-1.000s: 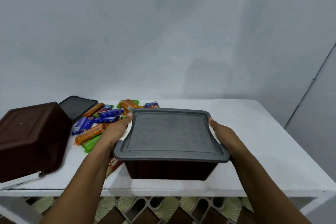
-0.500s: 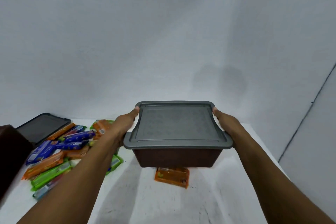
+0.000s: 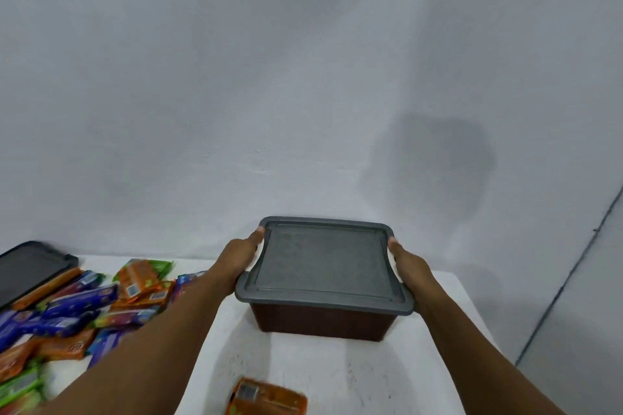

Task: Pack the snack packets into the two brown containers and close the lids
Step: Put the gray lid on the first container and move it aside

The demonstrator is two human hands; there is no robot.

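Note:
A brown container (image 3: 322, 322) with a grey lid (image 3: 323, 263) shut on top sits toward the far right of the white table (image 3: 337, 377). My left hand (image 3: 237, 261) grips its left rim and my right hand (image 3: 409, 266) grips its right rim. A heap of snack packets (image 3: 84, 310) in orange, blue and green lies at the left. One orange packet (image 3: 266, 399) lies alone near the front edge. The second brown container is out of view.
A second grey lid (image 3: 30, 266) lies flat at the far left behind the packets. A plain grey wall (image 3: 303, 94) stands just behind the table. The table's right edge (image 3: 472, 313) is close to the container.
Both hands have carried the closed container away from me and to the right, down toward the far part of the table. The lone orange packet that lay beneath it is now uncovered.

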